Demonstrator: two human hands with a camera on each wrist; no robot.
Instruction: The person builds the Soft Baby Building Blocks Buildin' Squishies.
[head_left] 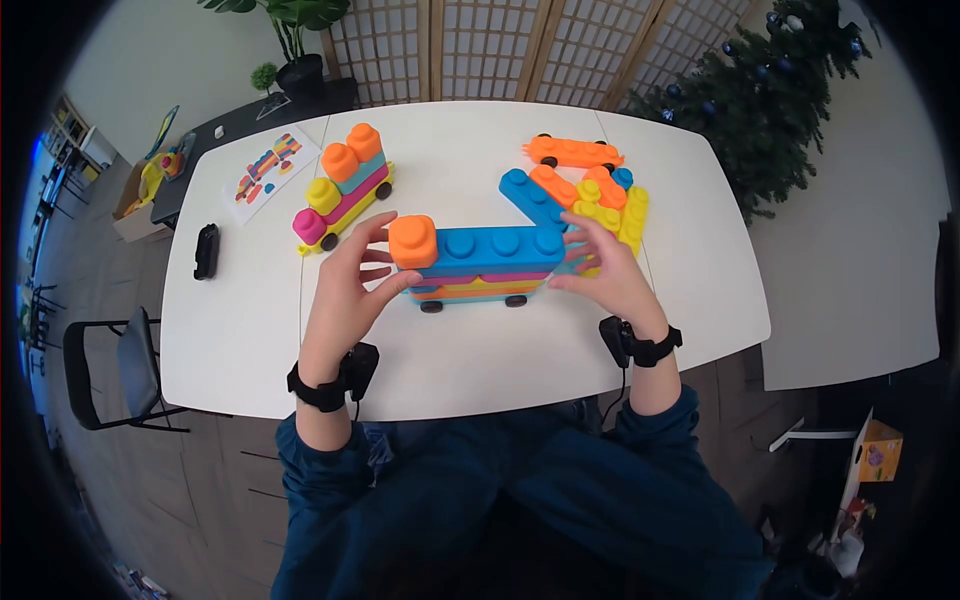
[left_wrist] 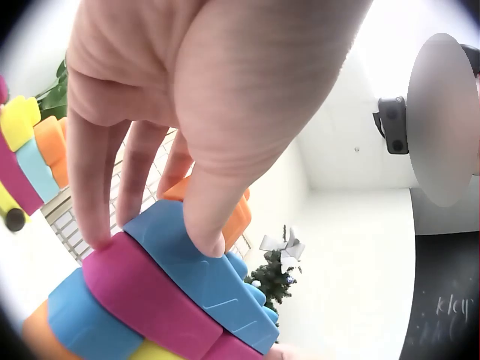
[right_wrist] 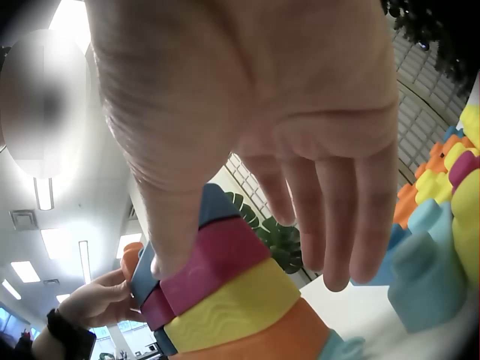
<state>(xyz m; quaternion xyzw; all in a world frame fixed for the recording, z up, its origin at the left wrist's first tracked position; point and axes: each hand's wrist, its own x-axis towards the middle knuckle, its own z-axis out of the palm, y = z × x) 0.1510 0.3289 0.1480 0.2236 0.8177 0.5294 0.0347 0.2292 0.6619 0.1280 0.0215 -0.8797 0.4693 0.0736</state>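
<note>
A wheeled stack of blocks (head_left: 485,288) stands at mid-table, layered in several colours. Its top layer is a long blue block (head_left: 482,250) (left_wrist: 196,268), with an orange block (head_left: 413,242) on the left end. My left hand (head_left: 345,285) (left_wrist: 202,82) grips that end, thumb on the blue side and fingers around the far corner. At the right end is my right hand (head_left: 612,282) (right_wrist: 262,112), its thumb against the stack and its fingers extended, fairly straight, past the far side. In the right wrist view the magenta layer (right_wrist: 217,259) and yellow layer (right_wrist: 236,307) show beside the thumb.
A second wheeled block build (head_left: 345,195) stands at the back left, near a printed picture sheet (head_left: 270,170). Loose yellow blocks (head_left: 632,220), blue and orange blocks, and an orange wheeled base (head_left: 572,152) lie back right. A black object (head_left: 206,252) is at the left edge.
</note>
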